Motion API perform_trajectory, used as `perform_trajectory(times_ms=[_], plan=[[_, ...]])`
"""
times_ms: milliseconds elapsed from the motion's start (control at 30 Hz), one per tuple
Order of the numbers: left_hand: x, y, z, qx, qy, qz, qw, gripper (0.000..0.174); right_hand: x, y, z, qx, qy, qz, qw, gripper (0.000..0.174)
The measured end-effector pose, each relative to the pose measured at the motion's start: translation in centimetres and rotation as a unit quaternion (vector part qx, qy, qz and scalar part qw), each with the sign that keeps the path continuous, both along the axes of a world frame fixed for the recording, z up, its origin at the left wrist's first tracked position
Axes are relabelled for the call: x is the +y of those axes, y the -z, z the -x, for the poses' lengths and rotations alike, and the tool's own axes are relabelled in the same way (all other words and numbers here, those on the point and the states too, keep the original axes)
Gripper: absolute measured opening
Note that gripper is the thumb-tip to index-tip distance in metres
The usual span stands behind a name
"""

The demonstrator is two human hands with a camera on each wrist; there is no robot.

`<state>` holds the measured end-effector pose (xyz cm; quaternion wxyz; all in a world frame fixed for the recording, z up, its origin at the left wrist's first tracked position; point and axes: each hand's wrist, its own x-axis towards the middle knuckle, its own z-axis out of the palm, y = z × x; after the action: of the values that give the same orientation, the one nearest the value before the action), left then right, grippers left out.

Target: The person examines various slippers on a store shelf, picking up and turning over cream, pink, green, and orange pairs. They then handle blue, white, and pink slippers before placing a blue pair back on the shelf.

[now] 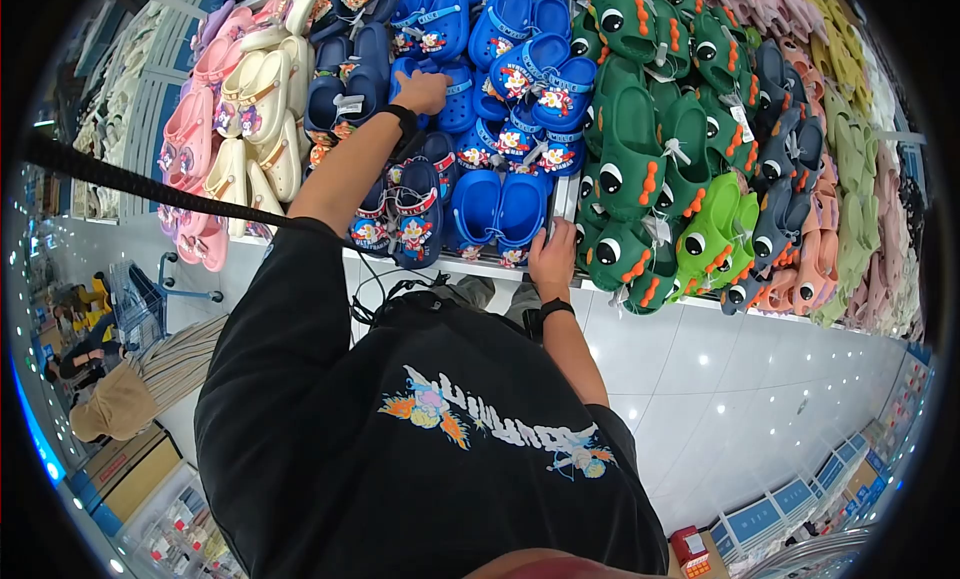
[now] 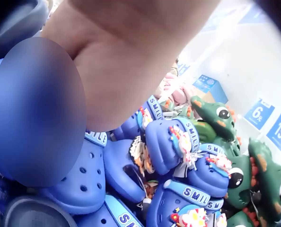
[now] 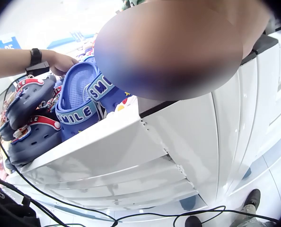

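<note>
In the head view my left hand [image 1: 422, 92] reaches in among blue clogs [image 1: 440, 24] with cartoon charms and "SMILE" straps. Its fingers are at a blue clog [image 1: 402, 71] beside a stack of navy clogs [image 1: 335, 104]. A blurred patch covers the fingers in the left wrist view, where a perforated blue clog [image 2: 81, 189] shows just below; I cannot tell whether they grip it. My right hand [image 1: 553, 259] rests on the white front edge of the display [image 3: 98, 146], at the divider between the blue clogs and the green dinosaur clogs [image 1: 630, 159].
Pink clogs [image 1: 190, 119] and cream clogs [image 1: 255, 89] hang to the left. Grey-blue, peach and pale green footwear [image 1: 855, 179] lines the right. A black cable [image 3: 145, 215] trails below the display. Another person in a brown top [image 1: 105, 404] and a blue cart [image 1: 140, 299] are at left.
</note>
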<state>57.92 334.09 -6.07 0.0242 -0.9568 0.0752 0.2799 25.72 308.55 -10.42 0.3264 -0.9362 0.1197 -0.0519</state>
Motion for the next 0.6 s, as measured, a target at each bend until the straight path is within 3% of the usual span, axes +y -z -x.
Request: perform_trajectory(times_ms=[133, 167, 267, 400, 600], plan=[[1.5, -2.8, -0.2, 0.020, 0.019, 0.041, 0.999, 0.050, 0.0, 0.4, 0.1, -0.024, -0.006, 0.010, 1.000, 0.032], [2.2, -2.6, -0.5, 0.021, 0.020, 0.040, 0.999, 0.050, 0.0, 0.5, 0.2, -0.023, -0.004, 0.008, 1.000, 0.032], [4.1, -0.9, -1.2, 0.012, -0.005, 0.180, 0.984, 0.038, -0.2, 0.5, 0.1, -0.008, -0.004, 0.009, 1.000, 0.031], [4.1, -0.5, -0.6, 0.011, 0.016, 0.198, 0.980, 0.034, -0.3, 0.4, 0.0, -0.002, -0.010, 0.007, 1.000, 0.031], [5.0, 2.9, -0.3, -0.128, 0.045, 0.281, 0.950, 0.025, -0.2, 0.3, 0.0, 0.003, -0.008, 0.010, 1.000, 0.031]])
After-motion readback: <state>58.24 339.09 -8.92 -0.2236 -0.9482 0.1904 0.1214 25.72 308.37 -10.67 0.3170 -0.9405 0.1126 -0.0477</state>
